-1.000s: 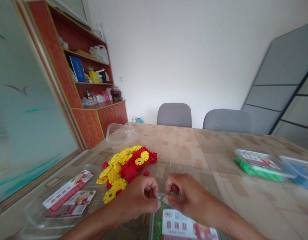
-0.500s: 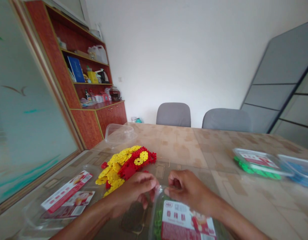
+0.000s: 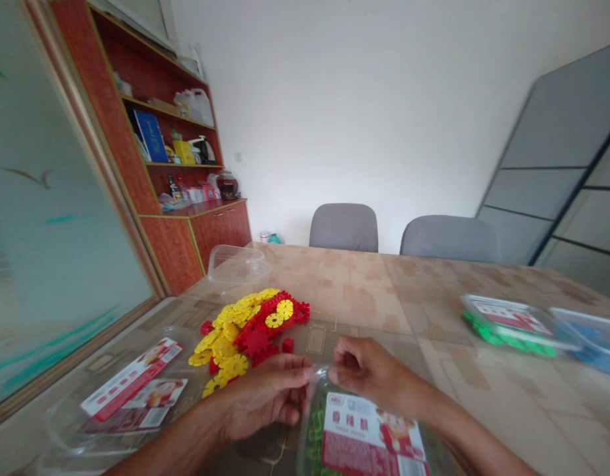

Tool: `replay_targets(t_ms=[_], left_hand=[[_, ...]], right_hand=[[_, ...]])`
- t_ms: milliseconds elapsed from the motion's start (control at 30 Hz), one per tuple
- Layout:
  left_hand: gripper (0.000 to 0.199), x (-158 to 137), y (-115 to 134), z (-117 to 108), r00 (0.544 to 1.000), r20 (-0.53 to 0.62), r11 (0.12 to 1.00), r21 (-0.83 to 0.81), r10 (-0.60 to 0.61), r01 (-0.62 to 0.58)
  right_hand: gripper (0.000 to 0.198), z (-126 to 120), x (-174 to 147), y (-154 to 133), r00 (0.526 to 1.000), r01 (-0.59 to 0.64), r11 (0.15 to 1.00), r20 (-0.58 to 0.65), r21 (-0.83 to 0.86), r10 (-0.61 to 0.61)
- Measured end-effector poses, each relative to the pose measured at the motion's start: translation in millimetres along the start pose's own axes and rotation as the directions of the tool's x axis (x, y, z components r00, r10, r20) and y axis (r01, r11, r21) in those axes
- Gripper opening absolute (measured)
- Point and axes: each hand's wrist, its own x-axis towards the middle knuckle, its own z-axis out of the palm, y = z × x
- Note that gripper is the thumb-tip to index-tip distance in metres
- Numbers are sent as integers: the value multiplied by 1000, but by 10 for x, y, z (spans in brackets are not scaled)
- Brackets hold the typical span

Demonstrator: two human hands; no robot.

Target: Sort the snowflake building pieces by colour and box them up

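Observation:
A clear plastic box (image 3: 312,396) with a white and red label (image 3: 369,430) stands at the table's front edge, green plastic pieces (image 3: 315,433) showing through it. My left hand (image 3: 277,390) pinches the box's far left corner between thumb and fingers. On the same corner, just to the right, my right hand (image 3: 369,370) grips the rim with its fingers curled. Beyond my left hand lies a heap of yellow notched discs (image 3: 230,330) and red interlocking pieces (image 3: 258,340). A small red cube (image 3: 287,345) sits at the heap's near right edge.
Clear lids with labels (image 3: 131,390) lie stacked at the left. A clear tub (image 3: 238,264) stands at the far left corner. To the right are a lidded box of green pieces (image 3: 513,324) and a box of blue pieces (image 3: 595,340). Two grey chairs (image 3: 344,228) stand behind the table.
My left hand has shifted slightly down, its thumb now flatter against the box's corner, uncovering the red cube. The box has moved slightly, while my right hand stays nearly in place.

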Motion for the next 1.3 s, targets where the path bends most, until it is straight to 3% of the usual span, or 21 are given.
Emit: replay_targets(t_ms=[500,667,1100,1300], left_hand=[[23,-68,98,-49,989,111,992,99,-93,82],[20,-20,-20,64,990,109,988,132,-92,78],[31,-45,-34,145,993,67,987,139,-92,82],[27,-13,-44,155,993,47,987,123,-108,101]], right_hand=[[9,-37,-71,-115,999,41,997,-11,-67,-42],[4,-40,-88,-140,991,55,998,122,41,-59],[4,-7,-83,-150,987,109,985,102,133,-123],[5,0,-46,-174,988,117,981,86,154,-131]])
